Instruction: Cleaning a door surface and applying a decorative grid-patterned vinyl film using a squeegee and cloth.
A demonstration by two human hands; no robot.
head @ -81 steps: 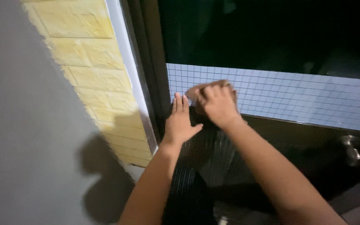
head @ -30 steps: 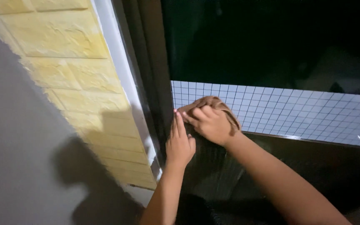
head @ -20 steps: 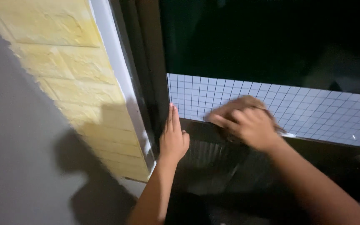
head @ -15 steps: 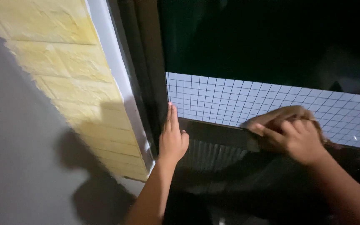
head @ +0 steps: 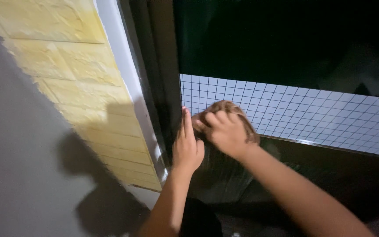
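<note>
A dark window pane [head: 286, 39] fills the upper right. Left of it stand the dark frame [head: 161, 79] and, further left, a wall of yellow brick-pattern panels [head: 71, 70] bordering plain grey wall [head: 14, 166]. Across the pane's lower part runs a white grid-patterned film [head: 312, 114]. At the film's left end, just beside the frame, the right hand [head: 227, 131] is clenched over a brown cloth [head: 224, 107], pressing it onto the film. The left hand [head: 187, 147] lies flat and open, fingers straight, against the film's left edge beside the frame.
</note>
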